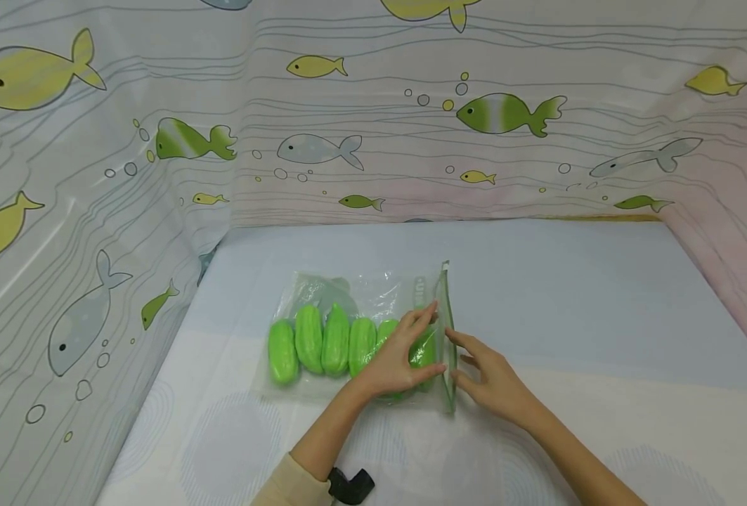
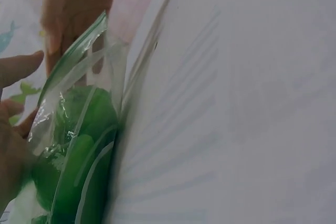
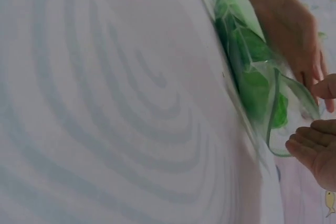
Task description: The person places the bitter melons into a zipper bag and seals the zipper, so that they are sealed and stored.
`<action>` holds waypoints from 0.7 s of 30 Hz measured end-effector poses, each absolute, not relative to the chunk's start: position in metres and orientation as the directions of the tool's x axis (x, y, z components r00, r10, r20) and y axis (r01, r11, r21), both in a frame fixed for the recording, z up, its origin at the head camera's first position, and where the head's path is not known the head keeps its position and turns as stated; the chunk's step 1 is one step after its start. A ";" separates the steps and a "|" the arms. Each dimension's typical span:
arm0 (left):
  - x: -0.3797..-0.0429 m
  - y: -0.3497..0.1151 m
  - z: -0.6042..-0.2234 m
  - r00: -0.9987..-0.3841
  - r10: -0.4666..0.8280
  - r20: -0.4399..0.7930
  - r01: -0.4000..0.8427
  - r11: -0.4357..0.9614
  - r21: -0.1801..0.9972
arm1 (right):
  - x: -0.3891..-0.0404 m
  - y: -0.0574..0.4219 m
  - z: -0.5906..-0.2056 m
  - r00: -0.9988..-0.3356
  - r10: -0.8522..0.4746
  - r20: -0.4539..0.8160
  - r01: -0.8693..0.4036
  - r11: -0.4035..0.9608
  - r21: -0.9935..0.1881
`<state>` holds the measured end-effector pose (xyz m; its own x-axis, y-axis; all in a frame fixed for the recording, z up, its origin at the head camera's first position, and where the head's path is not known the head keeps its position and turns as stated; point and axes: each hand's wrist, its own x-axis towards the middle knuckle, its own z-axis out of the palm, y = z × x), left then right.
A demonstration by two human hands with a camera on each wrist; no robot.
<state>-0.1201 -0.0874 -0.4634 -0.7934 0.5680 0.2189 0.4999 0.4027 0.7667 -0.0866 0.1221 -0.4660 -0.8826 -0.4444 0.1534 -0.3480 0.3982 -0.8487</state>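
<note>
A clear zip bag [image 1: 386, 288] with a green-edged mouth [image 1: 447, 337] lies flat, its mouth facing right. Inside sit several bright green, cucumber-shaped pieces [image 1: 310, 339] in a row. My left hand [image 1: 395, 358] is over the bag's right end, thumb and fingers spread near the mouth and partly covering the nearest pieces. Just outside the mouth is my right hand [image 1: 490, 379], its fingertips right at the green edge. From the right wrist view, the mouth [image 3: 273, 108] gapes, with the right hand's extended fingers [image 3: 310, 145] beside its rim.
The bag rests on a pale table cover [image 1: 569, 302] with circle patterns. A fish-print curtain [image 1: 373, 112] rises behind and along both sides. A black strap piece [image 1: 351, 486] is at the left sleeve [image 1: 294, 485].
</note>
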 end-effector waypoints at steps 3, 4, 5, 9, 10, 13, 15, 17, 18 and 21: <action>-0.121 -0.088 -0.463 -0.795 0.572 0.204 0.491 0.408 0.770 | -0.087 0.122 -0.466 -0.893 -0.420 0.159 -0.337 0.394 -0.855; -0.121 -0.088 -0.463 -0.794 0.574 0.200 0.487 0.404 0.774 | -0.087 0.122 -0.466 -0.897 -0.413 0.159 -0.334 0.395 -0.856; -0.121 -0.089 -0.463 -0.792 0.578 0.197 0.486 0.401 0.777 | -0.087 0.122 -0.466 -0.900 -0.407 0.157 -0.329 0.396 -0.857; -0.122 -0.089 -0.463 -0.776 0.593 0.215 0.498 0.367 0.786 | -0.088 0.122 -0.466 -0.906 -0.397 0.147 -0.319 0.411 -0.854; -0.122 -0.089 -0.462 -0.771 0.596 0.223 0.505 0.361 0.784 | -0.087 0.122 -0.466 -0.906 -0.396 0.148 -0.321 0.416 -0.851; -0.123 -0.089 -0.462 -0.764 0.600 0.239 0.524 0.360 0.772 | -0.087 0.122 -0.467 -0.903 -0.396 0.168 -0.343 0.427 -0.837; -0.123 -0.088 -0.462 -0.763 0.600 0.241 0.527 0.362 0.769 | -0.087 0.122 -0.468 -0.898 -0.396 0.190 -0.366 0.436 -0.822; -0.123 -0.088 -0.462 -0.765 0.599 0.237 0.523 0.364 0.771 | -0.088 0.122 -0.470 -0.896 -0.390 0.212 -0.388 0.459 -0.799; -0.123 -0.088 -0.463 -0.764 0.600 0.236 0.523 0.364 0.770 | -0.087 0.122 -0.470 -0.897 -0.384 0.218 -0.395 0.478 -0.785; -0.124 -0.088 -0.463 -0.761 0.605 0.235 0.526 0.361 0.770 | -0.088 0.121 -0.472 -0.904 -0.363 0.227 -0.402 0.540 -0.739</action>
<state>-0.1238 -0.0879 -0.4625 -0.7607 0.6049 0.2352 0.5255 0.3614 0.7702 -0.0879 0.1215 -0.4715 -0.9037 -0.3631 0.2268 -0.4025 0.5402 -0.7391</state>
